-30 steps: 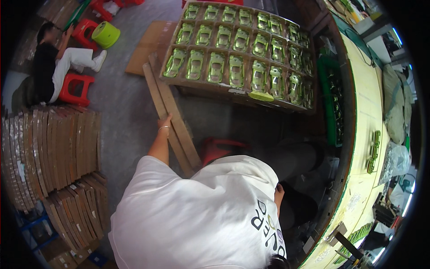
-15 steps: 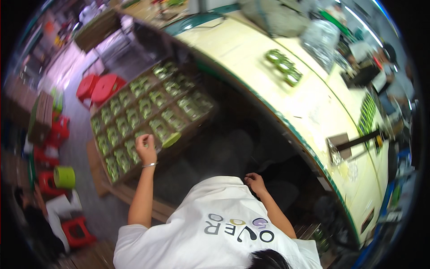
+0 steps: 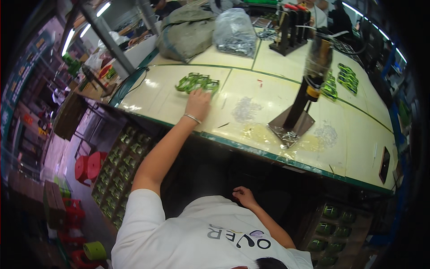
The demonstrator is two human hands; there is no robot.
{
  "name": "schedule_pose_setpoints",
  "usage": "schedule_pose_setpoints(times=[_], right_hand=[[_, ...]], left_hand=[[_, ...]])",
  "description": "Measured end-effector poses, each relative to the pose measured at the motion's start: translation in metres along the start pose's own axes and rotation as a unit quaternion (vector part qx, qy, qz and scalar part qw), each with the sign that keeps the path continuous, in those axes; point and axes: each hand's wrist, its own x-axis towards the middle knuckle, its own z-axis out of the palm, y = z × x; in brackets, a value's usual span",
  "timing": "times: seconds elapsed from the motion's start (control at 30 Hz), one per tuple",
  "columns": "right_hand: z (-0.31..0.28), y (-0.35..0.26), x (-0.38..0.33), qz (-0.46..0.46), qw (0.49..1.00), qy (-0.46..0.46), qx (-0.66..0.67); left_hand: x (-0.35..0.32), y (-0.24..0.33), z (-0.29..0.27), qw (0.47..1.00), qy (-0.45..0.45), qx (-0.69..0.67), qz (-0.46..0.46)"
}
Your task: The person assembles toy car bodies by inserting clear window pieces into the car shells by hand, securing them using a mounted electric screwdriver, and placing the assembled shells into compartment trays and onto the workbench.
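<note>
My left hand [image 3: 198, 105], with a bracelet at its wrist, reaches over the worktable [image 3: 156, 96]. Its fingers are bent onto the right end of a row of green plastic parts with open frames [image 3: 190, 84], closed on the end part as far as I can see; the fingertips are partly hidden. Low in front of my body, off the table edge, my right hand [image 3: 244, 197] hangs with loosely bent fingers, slightly apart, and nothing visible in it.
A black press-like tool on a metal plate [image 3: 291, 127] stands on the table, scraps around it. Behind are a grey sack [image 3: 186, 36] and a clear bag of parts [image 3: 234, 33]. Trays of green parts [image 3: 121, 168] lie lower left, others [image 3: 331, 228] lower right; red stools [image 3: 89, 166] stand beyond.
My left hand has moved from the tray of green parts at lower left up to the row on the table. The view has turned toward the table. My right hand stays low by my body.
</note>
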Motion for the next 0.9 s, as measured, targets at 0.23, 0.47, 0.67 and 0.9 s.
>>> schedule_pose_setpoints(times=[0.23, 0.47, 0.67, 0.9], right_hand=[[-0.022, 0.002, -0.011, 0.039, 0.997, 0.059, 0.041], [-0.024, -0.039, -0.023, -0.043, 0.993, 0.002, 0.108], [-0.004, -0.156, -0.052, -0.215, 0.861, -0.058, 0.458], [-0.008, -0.156, -0.065, -0.140, 0.836, 0.016, 0.531]], left_hand=[[-0.003, 0.005, -0.033, 0.910, -0.059, -0.330, -0.245], [-0.072, 0.052, -0.094, 0.598, 0.014, -0.747, -0.290], [-0.146, 0.123, -0.124, 0.719, -0.112, -0.671, -0.146], [-0.080, 0.104, -0.090, 0.804, -0.038, -0.593, -0.007]])
